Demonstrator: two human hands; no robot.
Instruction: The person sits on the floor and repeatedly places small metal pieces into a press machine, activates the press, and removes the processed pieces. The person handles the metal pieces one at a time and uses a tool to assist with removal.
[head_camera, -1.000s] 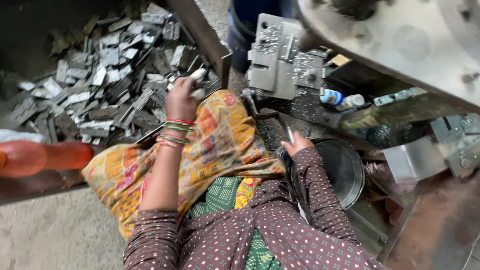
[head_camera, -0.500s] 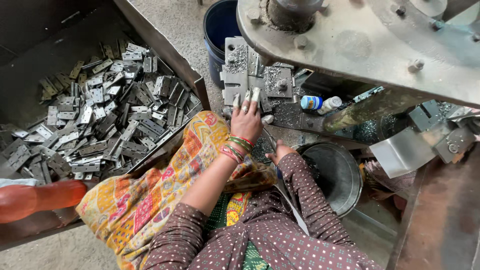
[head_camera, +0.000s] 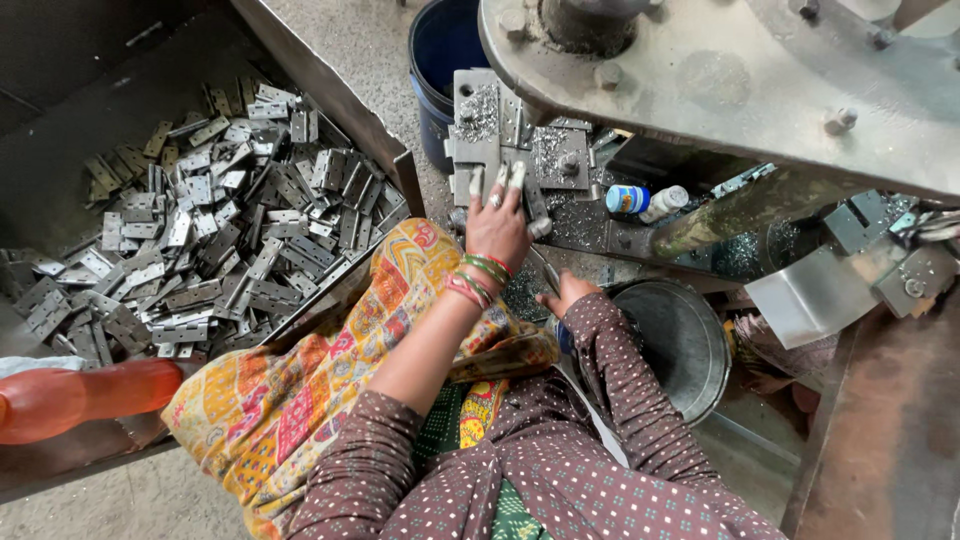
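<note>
My left hand (head_camera: 497, 225), with bangles at the wrist and taped fingertips, reaches forward to the steel fixture (head_camera: 478, 135) of a press. Its fingers hold a grey hinge plate (head_camera: 470, 185) flat against the fixture. Metal shavings lie on the fixture block (head_camera: 560, 158) beside it. My right hand (head_camera: 566, 293) sits lower, by my knee, its fingers curled down over a thin metal bar (head_camera: 548, 272) next to a round steel bowl (head_camera: 680, 340). Most of that hand is hidden by the sleeve.
A metal bin at the left holds a large pile of grey hinges (head_camera: 200, 230). A blue bucket (head_camera: 440, 50) stands behind the fixture. The heavy machine body (head_camera: 720, 70) overhangs at the top right. Two small bottles (head_camera: 640, 200) lie under it. An orange bottle (head_camera: 80, 395) lies at the lower left.
My left hand left the hinge pile and swung right and forward to the fixture, where it now rests. My right hand stayed near the bowl.
</note>
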